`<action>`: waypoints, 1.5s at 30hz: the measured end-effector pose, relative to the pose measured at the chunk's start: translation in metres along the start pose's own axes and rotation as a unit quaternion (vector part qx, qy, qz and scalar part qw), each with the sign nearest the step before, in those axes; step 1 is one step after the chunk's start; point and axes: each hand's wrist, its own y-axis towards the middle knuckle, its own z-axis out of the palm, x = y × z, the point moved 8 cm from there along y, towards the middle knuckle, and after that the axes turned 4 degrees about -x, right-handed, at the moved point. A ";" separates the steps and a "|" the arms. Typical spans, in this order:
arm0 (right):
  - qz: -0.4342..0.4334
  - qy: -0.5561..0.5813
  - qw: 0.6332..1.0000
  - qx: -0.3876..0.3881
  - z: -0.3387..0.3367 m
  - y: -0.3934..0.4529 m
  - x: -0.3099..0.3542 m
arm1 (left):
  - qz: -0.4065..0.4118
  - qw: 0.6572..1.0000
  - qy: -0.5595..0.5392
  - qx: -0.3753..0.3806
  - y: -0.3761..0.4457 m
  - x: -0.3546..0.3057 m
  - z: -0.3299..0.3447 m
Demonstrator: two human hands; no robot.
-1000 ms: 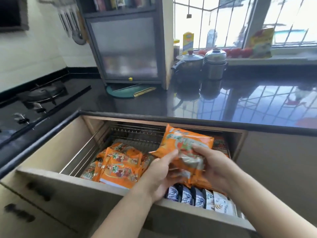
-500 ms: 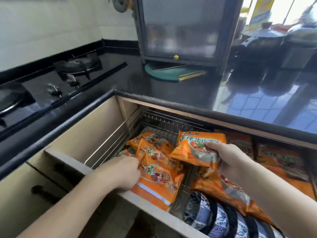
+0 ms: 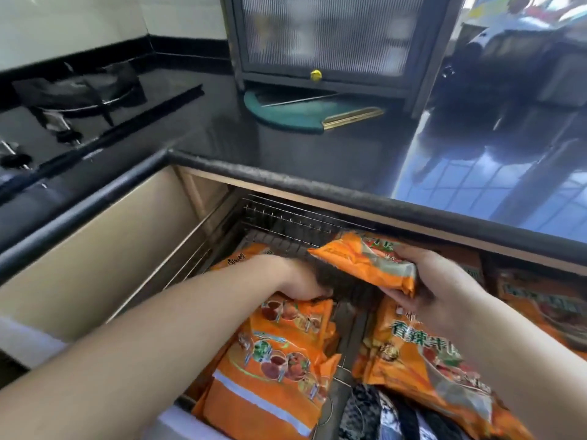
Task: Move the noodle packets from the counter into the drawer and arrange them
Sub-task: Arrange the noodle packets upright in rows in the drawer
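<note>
The open drawer (image 3: 104,258) holds a wire basket (image 3: 286,223) with several orange noodle packets. My right hand (image 3: 444,296) grips one orange packet (image 3: 365,265) and holds it above the basket's middle. My left hand (image 3: 301,281) reaches down into the left side of the basket, fingers resting on the top of a stack of orange packets (image 3: 279,360); I cannot tell whether it grips one. More orange packets (image 3: 422,354) lie under my right hand and at the far right (image 3: 540,306).
A black glossy counter (image 3: 317,154) runs behind the drawer, with a gas hob (image 3: 73,93) at the left and a dark cabinet (image 3: 333,42) over a green board (image 3: 286,112) at the back. Black-and-white packets (image 3: 381,417) lie at the drawer's front.
The view has dropped closer to the drawer. My left hand let go of the held packet and moved deeper into the left stack. My right hand keeps its packet above the basket.
</note>
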 end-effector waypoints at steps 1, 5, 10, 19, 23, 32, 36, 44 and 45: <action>-0.001 -0.004 1.000 0.002 -0.003 0.001 0.001 | -0.001 0.999 0.006 0.039 0.004 -0.004 0.014; 0.001 -0.019 1.000 0.006 -0.014 0.005 0.006 | 0.010 0.997 -0.030 0.074 -0.005 -0.013 0.019; -0.005 -0.076 0.997 0.020 -0.014 -0.001 0.013 | 0.038 0.996 -0.037 0.078 -0.040 -0.029 0.013; 0.029 -0.042 0.999 0.017 0.005 0.000 -0.001 | -0.010 0.998 -0.053 0.031 -0.051 -0.023 0.032; 0.088 -0.046 0.994 0.040 0.046 0.005 -0.024 | -0.002 0.996 -0.019 0.088 -0.054 -0.043 0.058; 0.059 -0.063 0.996 -0.019 0.080 0.078 -0.064 | 0.037 0.993 -0.087 0.064 -0.053 -0.043 0.043; 0.005 -0.160 0.984 -0.076 0.070 0.094 -0.061 | 0.049 0.991 -0.115 0.048 -0.055 -0.036 0.031; -0.001 -0.312 0.950 -0.015 0.080 0.075 -0.074 | -0.068 0.997 -0.039 0.024 -0.040 0.006 0.032; -0.003 -0.322 0.947 -0.015 0.079 0.076 -0.074 | -0.078 0.995 -0.047 0.039 -0.039 0.010 0.036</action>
